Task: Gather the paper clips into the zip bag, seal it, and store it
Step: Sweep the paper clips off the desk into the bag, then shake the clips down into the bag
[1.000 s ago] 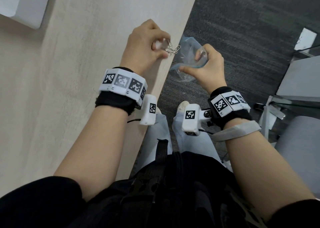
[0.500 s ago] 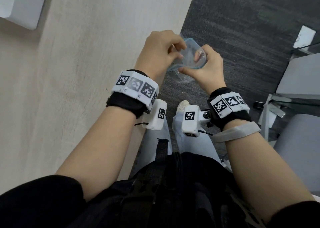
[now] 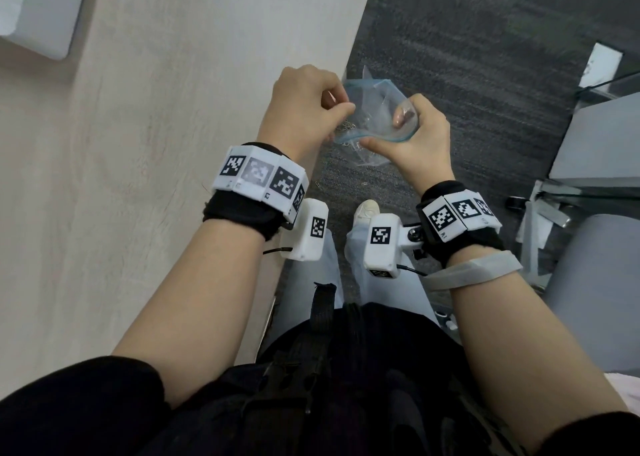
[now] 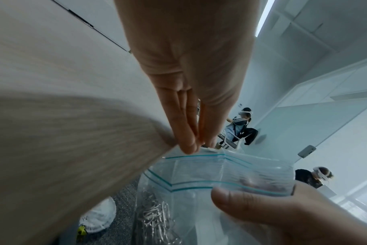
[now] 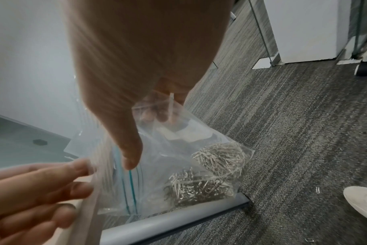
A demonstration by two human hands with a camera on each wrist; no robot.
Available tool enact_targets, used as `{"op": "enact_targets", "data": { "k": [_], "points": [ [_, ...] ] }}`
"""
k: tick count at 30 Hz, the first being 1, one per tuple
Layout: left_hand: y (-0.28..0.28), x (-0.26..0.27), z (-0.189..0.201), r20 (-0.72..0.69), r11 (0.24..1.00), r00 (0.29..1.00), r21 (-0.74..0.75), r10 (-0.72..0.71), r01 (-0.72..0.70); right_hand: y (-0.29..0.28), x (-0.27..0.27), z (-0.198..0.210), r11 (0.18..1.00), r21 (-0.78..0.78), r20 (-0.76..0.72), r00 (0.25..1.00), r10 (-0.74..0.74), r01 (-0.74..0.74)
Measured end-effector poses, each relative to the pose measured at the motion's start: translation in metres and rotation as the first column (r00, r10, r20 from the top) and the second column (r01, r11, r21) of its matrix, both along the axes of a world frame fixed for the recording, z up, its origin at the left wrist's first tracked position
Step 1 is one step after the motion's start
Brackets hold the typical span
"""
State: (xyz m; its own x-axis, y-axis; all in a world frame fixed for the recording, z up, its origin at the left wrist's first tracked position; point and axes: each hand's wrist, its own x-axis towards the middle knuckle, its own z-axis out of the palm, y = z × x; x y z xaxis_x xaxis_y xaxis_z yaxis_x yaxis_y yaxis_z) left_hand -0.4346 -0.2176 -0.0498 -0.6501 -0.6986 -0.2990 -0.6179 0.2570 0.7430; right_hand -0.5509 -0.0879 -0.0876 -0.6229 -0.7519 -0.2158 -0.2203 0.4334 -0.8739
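Observation:
My right hand grips a clear zip bag with a teal zip line, thumb outside the near rim and fingers inside, so the mouth stays wide. The bag hangs just off the table's edge. A heap of silver paper clips lies in its bottom, also seen in the left wrist view as paper clips. My left hand has its fingertips pinched together on the bag's far rim at the left. No clip shows between those fingertips.
The pale wooden table fills the left, with a white box at its far corner. Dark carpet lies below, with a loose clip near my white shoe. A grey chair and glass panels stand at the right.
My left hand, which pinched a few paper clips above the table edge, has moved right to the bag's mouth. Those clips are no longer in its fingers. The right hand held the bag steady.

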Motion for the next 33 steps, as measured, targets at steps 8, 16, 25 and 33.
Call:
{"op": "enact_targets", "data": {
  "k": [8,16,25,33],
  "points": [
    [0.043,-0.009,0.006,0.248,0.886,0.853,0.061,-0.459,0.459,0.046,-0.005,0.003,0.999,0.036,0.009,0.999,-0.035,0.035],
    [0.121,-0.026,-0.026,0.110,0.980,0.976,0.099,-0.186,0.175,0.118,-0.025,-0.011,0.998,0.037,0.097,0.994,-0.045,0.041],
    [0.178,-0.035,-0.101,-0.008,0.982,0.985,0.074,-0.172,0.172,0.161,-0.040,-0.080,0.944,0.243,0.076,0.966,-0.248,0.223],
    [0.182,0.011,-0.209,-0.082,0.994,0.993,0.069,0.089,-0.084,0.172,-0.022,-0.169,0.912,0.252,-0.098,0.946,-0.308,0.323]
  ]
}}
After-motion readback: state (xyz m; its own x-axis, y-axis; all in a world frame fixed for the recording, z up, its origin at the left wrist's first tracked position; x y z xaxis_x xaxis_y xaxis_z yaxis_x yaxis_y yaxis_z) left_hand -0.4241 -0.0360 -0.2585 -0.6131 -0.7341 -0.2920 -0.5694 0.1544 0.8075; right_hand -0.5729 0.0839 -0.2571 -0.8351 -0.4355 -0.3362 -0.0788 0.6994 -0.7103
